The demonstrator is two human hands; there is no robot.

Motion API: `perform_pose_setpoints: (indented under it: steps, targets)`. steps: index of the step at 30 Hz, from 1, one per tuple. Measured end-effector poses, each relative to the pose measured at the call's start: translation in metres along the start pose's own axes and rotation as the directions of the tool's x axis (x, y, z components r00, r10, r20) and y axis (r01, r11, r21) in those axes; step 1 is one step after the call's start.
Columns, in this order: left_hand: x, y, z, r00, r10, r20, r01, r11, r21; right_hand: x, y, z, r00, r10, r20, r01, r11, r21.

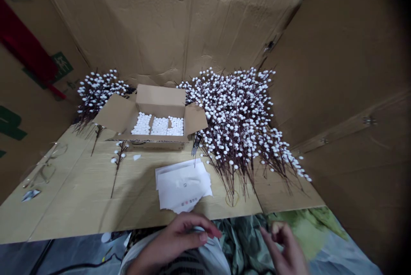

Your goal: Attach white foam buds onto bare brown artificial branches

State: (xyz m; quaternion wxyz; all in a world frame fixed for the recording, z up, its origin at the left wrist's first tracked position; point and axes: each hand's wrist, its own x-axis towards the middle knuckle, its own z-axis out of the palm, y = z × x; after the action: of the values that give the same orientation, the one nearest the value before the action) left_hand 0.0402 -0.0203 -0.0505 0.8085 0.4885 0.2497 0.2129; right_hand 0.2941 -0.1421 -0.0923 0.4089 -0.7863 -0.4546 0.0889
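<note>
White crumpled plastic or cloth (205, 245) bunches in the lap under the person's left hand (173, 240), whose fingers curve over it, though I can't tell whether they actually grip it. The right hand (285, 249) is blurred, just beside the left but apart from it, with thumb and forefinger pinched together and nothing visible between them.

Ahead of the hands, a loose pile of white paper sheets (183, 187) lies on a tan cardboard work surface (70, 206). Just past the pile, a pair of dark scissors (195, 144) sits against an open brown cardboard box (160, 99) filled with white foam berries (159, 126). A large heap of brown stems with white berries (237, 129) lies to the right of the box, and a smaller heap of the same stems (98, 95) lies to its left. One loose berry stem (118, 168) lies in front of the box, and clear-framed glasses (43, 170) sit near the left edge. Brown cardboard panels (160, 22) rise behind everything.
</note>
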Motion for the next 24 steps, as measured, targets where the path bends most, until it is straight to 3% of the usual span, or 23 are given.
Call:
perform_pose_setpoints:
  steps: [2, 5, 8, 11, 16, 20, 24]
  targets:
    - [0.0, -0.001, -0.003, 1.0, 0.024, -0.016, -0.024, 1.0, -0.012, 0.001, 0.001, 0.0, 0.998, -0.036, -0.051, 0.036, 0.999, 0.001]
    - [0.002, -0.005, -0.008, 0.991, 0.129, -0.025, -0.129, 0.992, -0.008, 0.0, -0.006, 0.002, 0.999, 0.011, -0.044, -0.008, 0.998, 0.067]
    - [0.005, -0.007, -0.009, 0.974, 0.225, -0.033, -0.225, 0.974, 0.013, -0.004, -0.031, 0.008, 0.988, 0.059, 0.145, -0.099, 0.952, 0.289]
    - [0.006, -0.003, -0.004, 0.949, 0.302, -0.092, -0.296, 0.952, 0.077, -0.006, -0.065, 0.021, 0.958, -0.012, 0.287, -0.145, 0.842, 0.519]
    - [0.009, 0.017, 0.008, 0.851, 0.493, -0.181, -0.445, 0.86, 0.249, -0.002, -0.105, 0.038, 0.921, -0.204, 0.333, -0.124, 0.655, 0.745]
    - [0.014, 0.029, 0.015, 0.776, 0.603, -0.185, -0.523, 0.779, 0.347, 0.001, -0.117, 0.039, 0.873, -0.312, 0.375, -0.141, 0.575, 0.806]
    - [0.016, 0.033, 0.02, 0.711, 0.666, -0.225, -0.573, 0.735, 0.363, 0.002, -0.126, 0.038, 0.858, -0.343, 0.382, -0.156, 0.534, 0.831]
